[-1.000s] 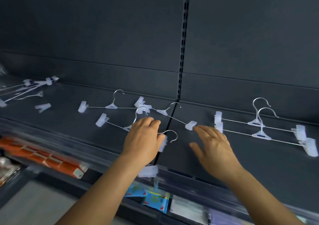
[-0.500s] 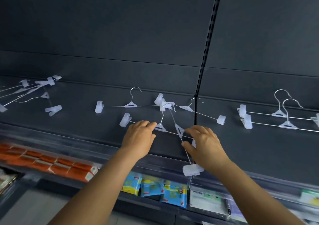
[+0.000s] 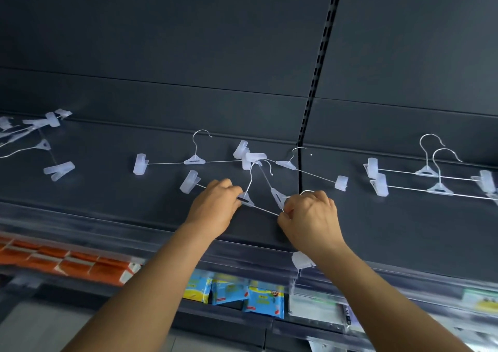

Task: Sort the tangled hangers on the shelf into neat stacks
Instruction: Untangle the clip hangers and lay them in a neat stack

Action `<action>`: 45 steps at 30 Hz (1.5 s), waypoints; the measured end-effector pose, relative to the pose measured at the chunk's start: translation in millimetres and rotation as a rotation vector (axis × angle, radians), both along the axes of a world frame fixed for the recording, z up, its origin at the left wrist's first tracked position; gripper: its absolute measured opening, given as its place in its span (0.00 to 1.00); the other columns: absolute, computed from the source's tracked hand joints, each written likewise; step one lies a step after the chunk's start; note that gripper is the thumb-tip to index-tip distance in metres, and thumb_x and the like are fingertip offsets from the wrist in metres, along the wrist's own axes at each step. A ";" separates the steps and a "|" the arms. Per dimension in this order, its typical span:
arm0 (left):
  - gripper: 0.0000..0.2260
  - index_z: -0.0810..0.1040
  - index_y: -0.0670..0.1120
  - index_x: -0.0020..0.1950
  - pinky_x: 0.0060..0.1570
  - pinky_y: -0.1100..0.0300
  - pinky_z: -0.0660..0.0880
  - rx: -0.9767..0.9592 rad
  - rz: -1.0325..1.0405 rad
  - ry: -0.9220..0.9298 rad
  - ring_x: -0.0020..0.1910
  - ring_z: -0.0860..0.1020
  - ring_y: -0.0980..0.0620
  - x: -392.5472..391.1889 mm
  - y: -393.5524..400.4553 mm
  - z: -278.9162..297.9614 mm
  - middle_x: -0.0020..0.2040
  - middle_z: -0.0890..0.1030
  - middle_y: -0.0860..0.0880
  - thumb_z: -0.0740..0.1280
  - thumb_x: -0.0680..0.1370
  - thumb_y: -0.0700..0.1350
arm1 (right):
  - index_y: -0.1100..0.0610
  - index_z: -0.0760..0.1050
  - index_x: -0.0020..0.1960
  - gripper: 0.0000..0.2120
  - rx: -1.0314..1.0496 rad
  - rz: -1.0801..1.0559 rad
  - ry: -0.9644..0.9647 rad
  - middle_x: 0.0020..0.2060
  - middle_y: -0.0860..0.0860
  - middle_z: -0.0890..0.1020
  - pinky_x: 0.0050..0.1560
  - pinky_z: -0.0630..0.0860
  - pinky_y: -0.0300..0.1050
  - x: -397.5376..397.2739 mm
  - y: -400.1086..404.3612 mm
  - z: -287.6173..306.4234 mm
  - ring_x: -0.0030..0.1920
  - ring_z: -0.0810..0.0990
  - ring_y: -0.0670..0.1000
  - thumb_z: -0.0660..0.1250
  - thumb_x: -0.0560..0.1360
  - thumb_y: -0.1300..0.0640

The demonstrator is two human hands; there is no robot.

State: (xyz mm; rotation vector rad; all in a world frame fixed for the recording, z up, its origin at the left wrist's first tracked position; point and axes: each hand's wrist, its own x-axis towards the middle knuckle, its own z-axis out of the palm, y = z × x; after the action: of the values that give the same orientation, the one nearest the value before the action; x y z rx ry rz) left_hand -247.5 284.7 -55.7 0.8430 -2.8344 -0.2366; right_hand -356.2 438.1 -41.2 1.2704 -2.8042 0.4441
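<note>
Near the shelf's front edge, the left hand pinches one hanger at its neck; the right hand is closed on a crossing hanger's wire. Two hangers lie stacked toward the right end.

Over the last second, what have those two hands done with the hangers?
The right hand, open and reaching a second ago, has closed on the crossed hanger in the tangle. The left hand now grips the front hanger at its hook base. The neat pair on the right lies as before.
</note>
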 end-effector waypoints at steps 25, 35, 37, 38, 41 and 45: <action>0.22 0.62 0.50 0.73 0.52 0.53 0.75 0.602 0.120 0.734 0.52 0.79 0.52 -54.5 54.7 80.4 0.55 0.78 0.51 0.57 0.79 0.52 | 0.57 0.77 0.40 0.04 -0.397 -0.046 0.112 0.37 0.49 0.75 0.35 0.76 0.50 -57.9 82.3 43.9 0.35 0.76 0.55 0.66 0.73 0.61; 0.13 0.76 0.45 0.60 0.34 0.68 0.70 1.030 0.242 0.805 0.39 0.79 0.53 -125.9 134.3 66.2 0.36 0.78 0.51 0.65 0.76 0.43 | 0.51 0.82 0.44 0.06 -0.440 -0.290 0.193 0.47 0.50 0.79 0.55 0.67 0.52 -139.1 185.9 28.9 0.53 0.75 0.60 0.75 0.67 0.52; 0.16 0.74 0.43 0.63 0.38 0.66 0.69 1.088 0.276 0.809 0.38 0.79 0.55 -140.4 151.2 62.5 0.37 0.79 0.52 0.65 0.76 0.43 | 0.50 0.79 0.55 0.16 -0.420 -0.434 0.049 0.57 0.52 0.77 0.61 0.64 0.53 -158.8 208.9 27.4 0.60 0.71 0.60 0.74 0.68 0.50; 0.17 0.74 0.41 0.64 0.39 0.65 0.69 1.104 0.289 0.804 0.37 0.79 0.56 -147.3 159.2 59.0 0.34 0.79 0.54 0.65 0.76 0.44 | 0.51 0.76 0.60 0.20 -0.436 -0.483 -0.073 0.60 0.54 0.76 0.61 0.65 0.51 -167.4 220.4 28.8 0.62 0.71 0.59 0.73 0.69 0.50; 0.17 0.75 0.35 0.61 0.37 0.65 0.70 1.090 0.325 0.778 0.37 0.79 0.54 -166.3 182.7 47.5 0.24 0.73 0.57 0.65 0.76 0.44 | 0.55 0.70 0.67 0.22 -0.583 -0.548 -0.363 0.59 0.54 0.78 0.54 0.67 0.43 -192.0 250.9 26.9 0.58 0.75 0.54 0.67 0.74 0.55; 0.06 0.80 0.46 0.45 0.33 0.63 0.67 1.028 0.334 0.735 0.36 0.76 0.51 -188.4 213.7 36.1 0.30 0.73 0.53 0.64 0.76 0.42 | 0.57 0.72 0.63 0.19 -0.688 -0.655 -0.429 0.52 0.52 0.79 0.50 0.68 0.43 -217.9 278.0 17.6 0.49 0.75 0.51 0.67 0.74 0.55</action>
State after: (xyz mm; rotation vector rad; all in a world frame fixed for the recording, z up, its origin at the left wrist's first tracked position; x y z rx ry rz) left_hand -435.9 498.3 -19.6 1.0429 -1.7334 -1.6198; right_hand -574.1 716.0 -23.6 0.1172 -2.7070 1.5598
